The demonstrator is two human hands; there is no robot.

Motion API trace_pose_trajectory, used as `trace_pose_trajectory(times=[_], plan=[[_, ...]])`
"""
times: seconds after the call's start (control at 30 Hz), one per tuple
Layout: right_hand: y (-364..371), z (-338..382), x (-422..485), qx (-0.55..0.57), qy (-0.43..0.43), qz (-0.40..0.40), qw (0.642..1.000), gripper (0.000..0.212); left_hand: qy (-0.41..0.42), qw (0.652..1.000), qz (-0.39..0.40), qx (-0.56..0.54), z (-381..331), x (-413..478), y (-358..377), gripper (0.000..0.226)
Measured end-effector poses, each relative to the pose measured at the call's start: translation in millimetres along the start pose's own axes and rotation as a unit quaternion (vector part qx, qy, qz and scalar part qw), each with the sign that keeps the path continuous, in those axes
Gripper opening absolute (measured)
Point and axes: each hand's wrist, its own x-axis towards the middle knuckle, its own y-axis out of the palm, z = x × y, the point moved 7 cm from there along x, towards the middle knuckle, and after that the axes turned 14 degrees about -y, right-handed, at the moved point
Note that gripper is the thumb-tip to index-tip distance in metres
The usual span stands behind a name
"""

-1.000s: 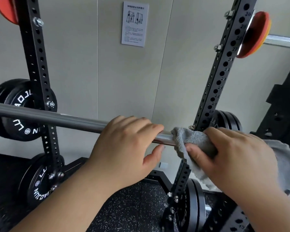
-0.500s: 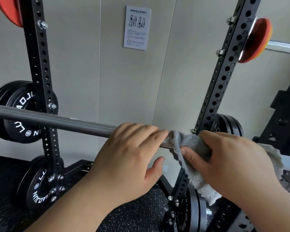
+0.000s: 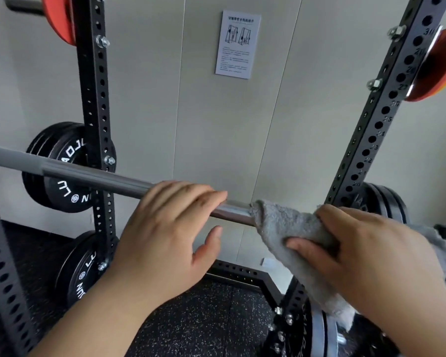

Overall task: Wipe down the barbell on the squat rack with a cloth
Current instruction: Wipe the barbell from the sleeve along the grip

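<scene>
Barbell (image 3: pixel 101 177) across the view, from 9 o'clock sloping slightly down toward 3 o'clock, matte grey at the far left, shiny steel nearer the centre. Wrapped round it just right of centre, a fluffy grey cloth (image 3: pixel 281 225), loose end hanging toward 5 o'clock.

Gripped there by the right hand (image 3: pixel 371 256): fingers curled over the top of cloth and bar, thumb pressed into the cloth from the near side. At 9 o'clock of the cloth, a short bare stretch of steel between, the left hand (image 3: pixel 170 233): fingers hooked over the bar, thumb held out below and clear of it.

Behind, two black perforated posts: left upright (image 3: pixel 95 112) at 10 o'clock, right upright (image 3: pixel 379 119) leaning in at 2 o'clock, with numbered holes. Black weight plates (image 3: pixel 49 143) with white lettering behind the left upright at 9 o'clock, more at 7, 3 and 5 o'clock. Orange plates (image 3: pixel 438 65) at 2 o'clock and 11 o'clock.

At 12 o'clock, a printed notice (image 3: pixel 238 45) on the pale wall. At 6 o'clock, black speckled floor (image 3: pixel 204 320).
</scene>
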Motion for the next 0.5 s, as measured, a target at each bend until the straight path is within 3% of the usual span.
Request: trace_pose_trajectory(times=[0.1,0.17,0.27,0.37,0.5], plan=[[2,-1,5,0.005,0.029,0.038,0.999,0.067,-0.007,1.000,0.007,0.008,7,-2,-4,0.044],[4,13,15,-0.003,0.006,0.038,0.999,0.063,-0.013,1.000,0.015,0.018,9,-3,-4,0.046],[20,53,36,-0.002,-0.078,0.004,0.997,0.056,-0.019,0.999,0.019,0.038,11,-4,-5,0.050],[34,82,45,-0.025,-0.117,-0.017,0.993,0.066,-0.036,0.997,0.027,0.063,10,-14,-5,0.060],[22,55,31,0.002,-0.105,-0.040,0.994,0.054,-0.049,0.994,0.043,0.085,14,-27,1,0.071]])
